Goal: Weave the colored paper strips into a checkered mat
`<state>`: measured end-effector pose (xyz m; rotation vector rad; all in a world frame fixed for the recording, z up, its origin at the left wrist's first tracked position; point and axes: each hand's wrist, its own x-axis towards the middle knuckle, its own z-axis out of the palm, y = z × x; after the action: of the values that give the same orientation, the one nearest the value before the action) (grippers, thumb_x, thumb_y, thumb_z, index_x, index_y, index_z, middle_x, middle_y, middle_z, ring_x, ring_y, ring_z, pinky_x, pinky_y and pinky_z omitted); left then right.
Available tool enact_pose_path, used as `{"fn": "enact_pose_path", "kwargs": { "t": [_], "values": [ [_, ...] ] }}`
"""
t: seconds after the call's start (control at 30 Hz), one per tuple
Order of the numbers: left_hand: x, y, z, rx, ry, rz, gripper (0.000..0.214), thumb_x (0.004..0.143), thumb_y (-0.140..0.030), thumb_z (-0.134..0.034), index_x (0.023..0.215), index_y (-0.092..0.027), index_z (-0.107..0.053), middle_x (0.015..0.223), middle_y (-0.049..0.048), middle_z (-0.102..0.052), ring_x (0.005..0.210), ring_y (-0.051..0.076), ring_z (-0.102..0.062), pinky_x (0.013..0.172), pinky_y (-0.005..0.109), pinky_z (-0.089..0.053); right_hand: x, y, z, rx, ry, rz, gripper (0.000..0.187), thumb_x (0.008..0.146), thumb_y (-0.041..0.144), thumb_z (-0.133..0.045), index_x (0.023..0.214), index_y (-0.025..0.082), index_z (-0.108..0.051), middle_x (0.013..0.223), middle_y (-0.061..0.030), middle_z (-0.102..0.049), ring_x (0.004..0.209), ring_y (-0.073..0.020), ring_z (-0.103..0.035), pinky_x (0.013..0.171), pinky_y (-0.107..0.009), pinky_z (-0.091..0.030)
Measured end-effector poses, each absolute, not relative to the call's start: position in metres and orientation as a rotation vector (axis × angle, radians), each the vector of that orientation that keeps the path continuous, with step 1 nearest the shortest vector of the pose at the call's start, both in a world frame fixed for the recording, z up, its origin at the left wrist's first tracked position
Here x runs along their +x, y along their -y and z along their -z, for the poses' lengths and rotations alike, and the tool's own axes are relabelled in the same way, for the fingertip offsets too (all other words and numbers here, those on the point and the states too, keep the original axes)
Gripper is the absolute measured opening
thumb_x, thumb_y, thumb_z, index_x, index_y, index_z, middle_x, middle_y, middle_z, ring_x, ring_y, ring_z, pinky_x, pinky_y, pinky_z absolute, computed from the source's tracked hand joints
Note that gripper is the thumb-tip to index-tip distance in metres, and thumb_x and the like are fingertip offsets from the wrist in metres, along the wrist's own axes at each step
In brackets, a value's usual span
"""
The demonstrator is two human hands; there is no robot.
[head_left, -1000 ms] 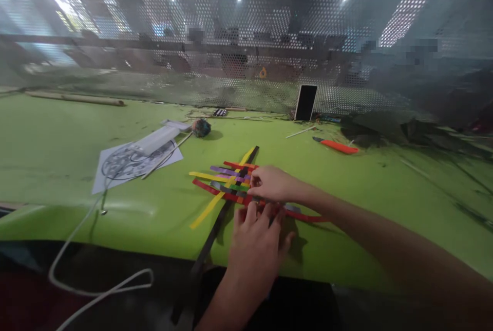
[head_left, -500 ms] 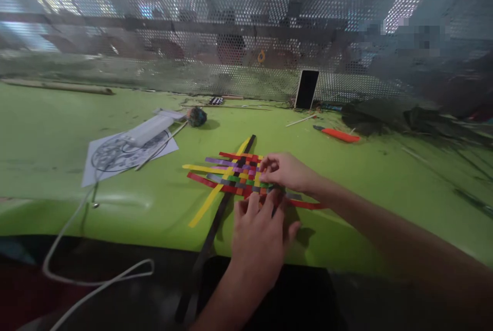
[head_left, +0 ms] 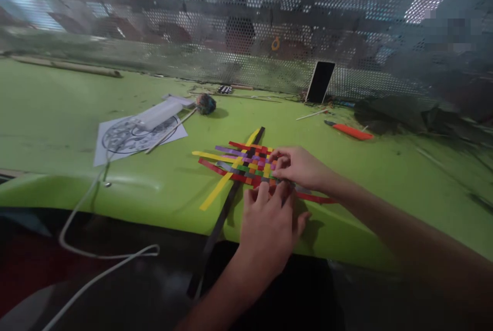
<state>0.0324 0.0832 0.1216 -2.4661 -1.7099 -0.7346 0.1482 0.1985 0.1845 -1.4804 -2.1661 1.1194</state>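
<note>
Green tabletop (head_left: 385, 169), woven strips (head_left: 252, 164) partly beneath both hands (head_left: 268, 223).

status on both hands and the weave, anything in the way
Left hand at near edge of weave. Right hand curled at its right side, grip unclear. Left ends loose. Hands hide part; black strip hangs off table.
</note>
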Motion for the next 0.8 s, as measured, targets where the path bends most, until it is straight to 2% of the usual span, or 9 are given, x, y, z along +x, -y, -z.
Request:
{"fn": "enact_pose_path", "kwargs": {
  "t": [0.27, 0.53, 0.8],
  "values": [
    [0.032, -0.082, -0.123, -2.436, 1.708, 0.729, 0.039, 0.102, -0.045, -0.05, 0.132, -0.024, -0.063, 0.127, 0.0061, -0.065, 0.11, 0.032, -0.051, 0.085, 0.05, -0.044, 0.14, -0.196, -0.182, -1.579, 2.112, -1.079, 0.018, 0.071, 0.001, -0.062, 0.081, 0.015, -0.066, 0.06, 0.0018, -0.063, 0.053, -0.0111, -0.055, 0.054, -0.023, -0.04],
    [0.031, -0.081, -0.123, -2.437, 1.695, 0.749, 0.034, 0.102, -0.04, -0.05, 0.128, -0.024, -0.066, 0.121, 0.0057, -0.068, 0.108, 0.032, -0.052, 0.082, 0.048, -0.043, 0.135, -0.189, -0.18, -1.62, 2.085, -0.934, 0.016, 0.068, -0.001, -0.064, 0.071, 0.015, -0.065, 0.068, -0.0026, -0.069, 0.062, -0.0136, -0.061, 0.058, -0.024, -0.044],
    [0.031, -0.081, -0.123, -2.443, 1.683, 0.758, 0.035, 0.102, -0.036, -0.05, 0.131, -0.024, -0.065, 0.131, 0.004, -0.067, 0.106, 0.031, -0.053, 0.08, 0.047, -0.043, 0.134, -0.194, -0.175, -1.628, 1.998, -1.085, 0.015, 0.066, 0.0, -0.064, 0.067, 0.015, -0.064, 0.063, -0.0015, -0.066, 0.059, -0.0128, -0.058, 0.056, -0.024, -0.043]
  ]
}}
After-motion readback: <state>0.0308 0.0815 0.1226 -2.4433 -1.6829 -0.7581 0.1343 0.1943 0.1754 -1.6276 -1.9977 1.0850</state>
